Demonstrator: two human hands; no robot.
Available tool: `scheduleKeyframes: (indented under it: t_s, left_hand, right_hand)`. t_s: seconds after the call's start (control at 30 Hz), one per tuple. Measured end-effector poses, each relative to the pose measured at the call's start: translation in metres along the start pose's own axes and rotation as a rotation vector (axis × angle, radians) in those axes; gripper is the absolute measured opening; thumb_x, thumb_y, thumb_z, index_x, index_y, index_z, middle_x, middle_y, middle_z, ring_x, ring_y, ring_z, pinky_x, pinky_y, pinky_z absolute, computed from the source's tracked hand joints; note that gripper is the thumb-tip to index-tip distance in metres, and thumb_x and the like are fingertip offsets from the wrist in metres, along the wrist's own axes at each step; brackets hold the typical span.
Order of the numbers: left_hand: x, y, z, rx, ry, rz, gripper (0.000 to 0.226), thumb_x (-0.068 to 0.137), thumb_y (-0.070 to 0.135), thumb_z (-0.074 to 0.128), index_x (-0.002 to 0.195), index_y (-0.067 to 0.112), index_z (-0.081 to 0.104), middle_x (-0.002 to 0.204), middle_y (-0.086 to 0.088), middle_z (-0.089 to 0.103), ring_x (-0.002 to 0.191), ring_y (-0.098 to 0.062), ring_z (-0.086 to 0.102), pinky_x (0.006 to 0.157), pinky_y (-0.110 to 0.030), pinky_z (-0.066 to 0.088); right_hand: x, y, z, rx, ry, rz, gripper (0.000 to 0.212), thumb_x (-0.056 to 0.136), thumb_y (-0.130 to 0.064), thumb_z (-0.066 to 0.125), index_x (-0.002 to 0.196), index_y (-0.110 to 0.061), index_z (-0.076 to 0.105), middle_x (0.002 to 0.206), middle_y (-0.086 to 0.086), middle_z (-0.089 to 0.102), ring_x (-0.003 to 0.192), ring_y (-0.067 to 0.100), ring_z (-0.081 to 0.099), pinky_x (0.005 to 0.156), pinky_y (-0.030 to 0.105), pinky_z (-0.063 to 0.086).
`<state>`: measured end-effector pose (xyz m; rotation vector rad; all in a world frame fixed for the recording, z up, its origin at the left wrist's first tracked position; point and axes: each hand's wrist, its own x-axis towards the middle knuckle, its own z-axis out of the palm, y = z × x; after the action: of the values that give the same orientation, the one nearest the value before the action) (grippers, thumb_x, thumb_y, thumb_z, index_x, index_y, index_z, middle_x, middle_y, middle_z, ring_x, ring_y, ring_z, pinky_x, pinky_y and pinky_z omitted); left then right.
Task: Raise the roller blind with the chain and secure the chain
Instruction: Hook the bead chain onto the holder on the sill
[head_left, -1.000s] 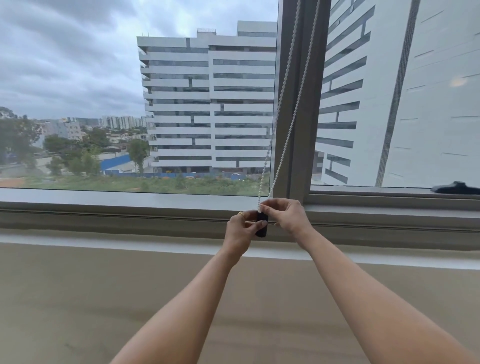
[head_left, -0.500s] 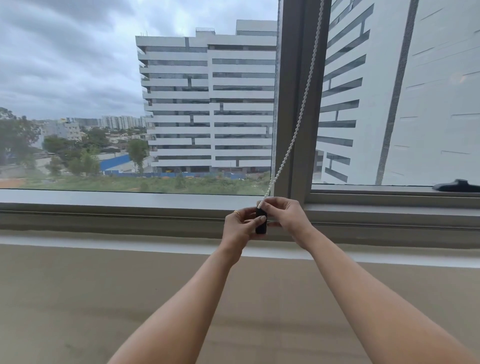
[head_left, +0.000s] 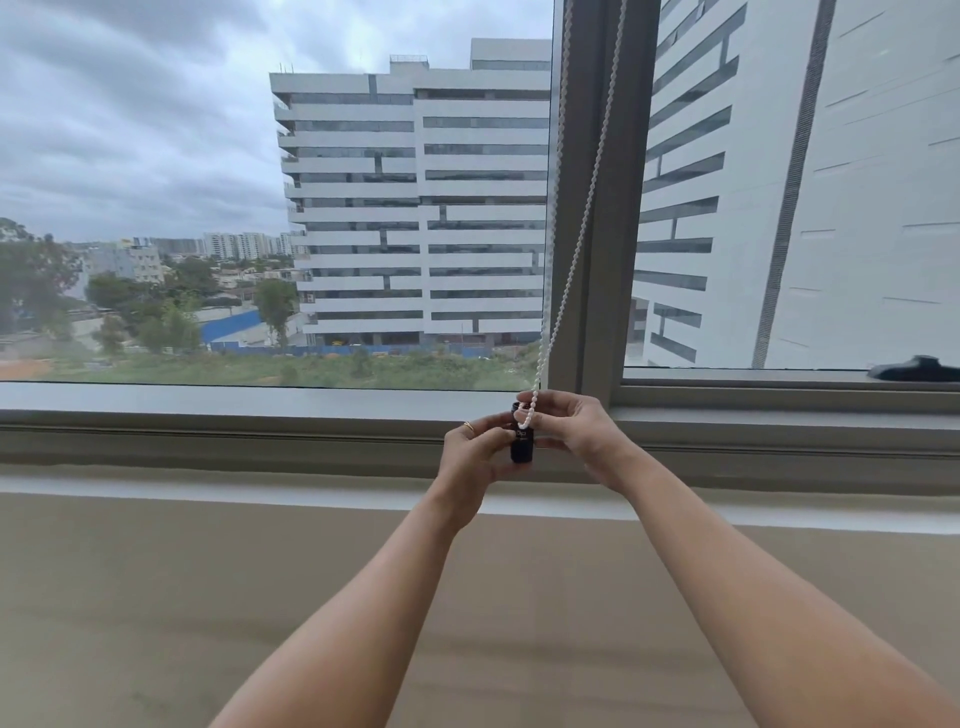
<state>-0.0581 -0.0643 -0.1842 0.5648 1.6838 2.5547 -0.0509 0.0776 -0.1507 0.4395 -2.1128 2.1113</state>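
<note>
Securing the bead chain (head_left: 585, 213) seems the step in hand: left hand (head_left: 475, 454) grips the black holder (head_left: 521, 451) by the sill (head_left: 260, 402), right hand (head_left: 576, 431) pinches the chain's loop at its top; next, seat beads firmly.

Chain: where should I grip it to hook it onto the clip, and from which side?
Pinch the chain at its bottom loop, just above the clip, from the right: both strands converge there, and the left hand holds the clip's left side.

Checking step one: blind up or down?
Up: window glass uncovered, no blind fabric in frame. Left hand holds the clip, right hand pinches the chain.
</note>
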Motion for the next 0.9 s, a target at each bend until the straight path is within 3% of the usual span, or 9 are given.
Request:
scheduleKeyframes:
  t_s: [0.07, 0.17, 0.33, 0.5, 0.63, 0.9]
  left_hand:
    - [0.003, 0.002, 0.002, -0.051, 0.039, -0.054, 0.024, 0.089, 0.007, 0.044, 0.084, 0.005, 0.068, 0.080, -0.010, 0.070, 0.079, -0.023, 0.065, 0.067, -0.040, 0.057]
    - [0.006, 0.005, 0.004, 0.015, 0.070, -0.088, 0.025, 0.089, 0.027, 0.054, 0.087, 0.006, 0.067, 0.081, -0.009, 0.068, 0.077, -0.022, 0.065, 0.068, -0.040, 0.055]
    - [0.009, 0.004, 0.006, 0.066, 0.068, -0.104, 0.016, 0.084, 0.025, 0.063, 0.086, 0.009, 0.063, 0.078, -0.008, 0.062, 0.068, -0.022, 0.061, 0.064, -0.036, 0.055]
    - [0.012, 0.009, 0.003, 0.087, 0.044, -0.092, 0.014, 0.082, 0.022, 0.066, 0.091, 0.016, 0.056, 0.081, -0.006, 0.063, 0.069, -0.023, 0.063, 0.063, -0.040, 0.057]
    - [0.013, 0.012, 0.002, 0.102, 0.017, -0.060, 0.015, 0.084, 0.019, 0.064, 0.096, 0.022, 0.055, 0.085, -0.008, 0.063, 0.070, -0.022, 0.062, 0.065, -0.042, 0.056]
    - [0.013, 0.015, 0.004, 0.115, -0.025, -0.050, 0.020, 0.085, 0.017, 0.062, 0.092, 0.034, 0.070, 0.086, -0.007, 0.063, 0.077, -0.023, 0.061, 0.071, -0.043, 0.056]
  right_hand:
    - [0.001, -0.001, -0.001, -0.002, -0.024, 0.009, 0.030, 0.079, -0.004, 0.068, 0.108, -0.003, 0.064, 0.088, 0.002, 0.068, 0.071, 0.005, 0.067, 0.066, 0.017, 0.056]
    - [0.003, 0.000, -0.002, -0.018, -0.055, 0.012, 0.033, 0.079, -0.002, 0.066, 0.112, 0.000, 0.062, 0.090, 0.005, 0.068, 0.076, 0.009, 0.067, 0.075, 0.020, 0.057]
    - [0.005, 0.002, -0.003, -0.055, -0.077, 0.005, 0.033, 0.082, -0.001, 0.063, 0.114, -0.001, 0.061, 0.097, 0.013, 0.066, 0.088, 0.020, 0.064, 0.094, 0.032, 0.050]
    - [0.009, 0.004, -0.005, -0.056, -0.100, -0.011, 0.030, 0.081, 0.000, 0.063, 0.111, -0.004, 0.062, 0.090, 0.004, 0.067, 0.082, 0.012, 0.065, 0.088, 0.024, 0.051]
    - [0.014, 0.005, -0.006, -0.047, -0.110, -0.039, 0.032, 0.081, 0.004, 0.062, 0.111, -0.006, 0.059, 0.099, 0.011, 0.061, 0.085, 0.015, 0.062, 0.081, 0.019, 0.053]
    - [0.019, 0.009, -0.009, -0.050, -0.115, -0.102, 0.032, 0.078, 0.005, 0.065, 0.093, -0.023, 0.059, 0.089, 0.000, 0.060, 0.079, 0.006, 0.062, 0.069, 0.014, 0.053]
